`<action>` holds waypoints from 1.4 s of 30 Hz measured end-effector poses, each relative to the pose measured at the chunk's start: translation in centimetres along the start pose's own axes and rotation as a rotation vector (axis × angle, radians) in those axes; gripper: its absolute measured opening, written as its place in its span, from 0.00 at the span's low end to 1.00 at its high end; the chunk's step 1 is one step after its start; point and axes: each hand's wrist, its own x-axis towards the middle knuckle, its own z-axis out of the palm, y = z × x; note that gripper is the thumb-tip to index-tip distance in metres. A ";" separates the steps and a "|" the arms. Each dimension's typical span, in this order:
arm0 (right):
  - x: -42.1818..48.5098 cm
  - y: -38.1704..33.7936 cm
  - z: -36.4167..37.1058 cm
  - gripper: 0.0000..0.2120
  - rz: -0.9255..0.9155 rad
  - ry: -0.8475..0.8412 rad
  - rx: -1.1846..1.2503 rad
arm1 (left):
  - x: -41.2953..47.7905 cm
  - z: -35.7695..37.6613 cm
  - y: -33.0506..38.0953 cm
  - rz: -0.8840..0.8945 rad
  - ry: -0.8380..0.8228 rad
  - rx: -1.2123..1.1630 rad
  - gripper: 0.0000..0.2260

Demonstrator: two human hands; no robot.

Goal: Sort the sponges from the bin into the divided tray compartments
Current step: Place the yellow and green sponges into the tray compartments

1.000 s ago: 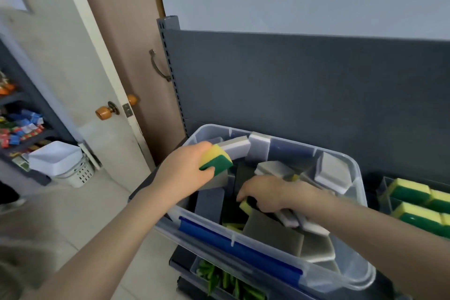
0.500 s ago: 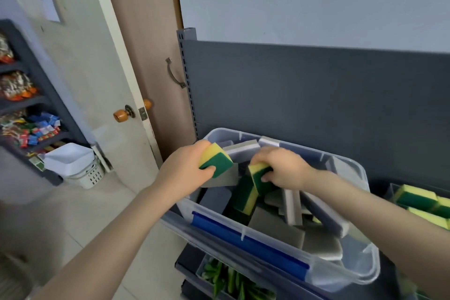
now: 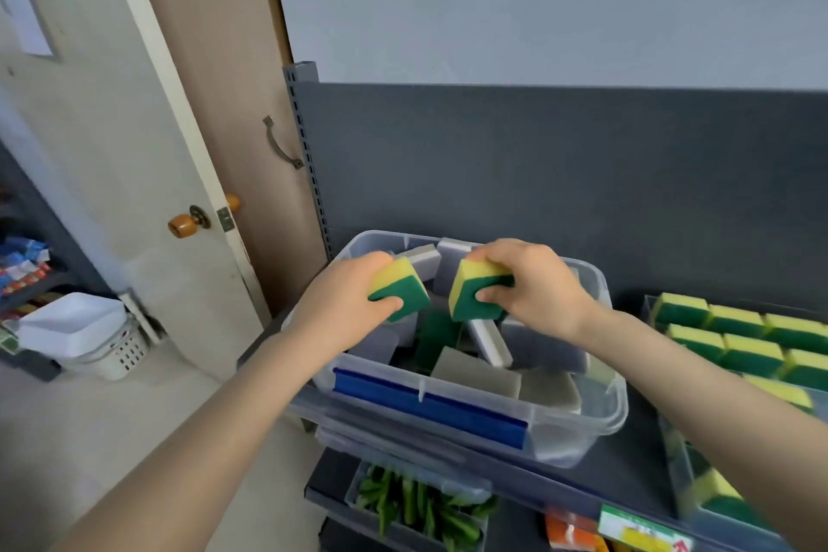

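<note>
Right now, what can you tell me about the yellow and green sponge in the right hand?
The yellow and green block sponge looks like soft yellow foam bonded to a green scrubbing layer. It is tilted, corner upward, gripped by the right hand, thumb on its green face, above the clear plastic bin.

I record: right hand (image 3: pixel 533 287), earlier buried in the bin (image 3: pixel 560 439), now grips a yellow-green sponge (image 3: pixel 470 280) lifted above it.
</note>
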 end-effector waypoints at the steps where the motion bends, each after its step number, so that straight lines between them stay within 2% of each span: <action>1: -0.7 0.1 -0.2 0.18 0.011 0.018 0.003 | -0.1 0.2 0.3 0.008 0.008 -0.010 0.19; 18: -8.7 3.9 -5.8 0.19 0.164 0.144 -0.068 | 1.0 3.2 9.1 0.128 0.010 -0.084 0.19; 28: -12.9 10.6 -12.6 0.18 0.213 0.169 -0.078 | 3.6 7.4 18.2 0.172 -0.004 -0.119 0.15; 42: -20.9 21.2 -20.0 0.18 0.243 0.177 -0.051 | 4.5 14.6 31.3 0.230 -0.047 -0.089 0.17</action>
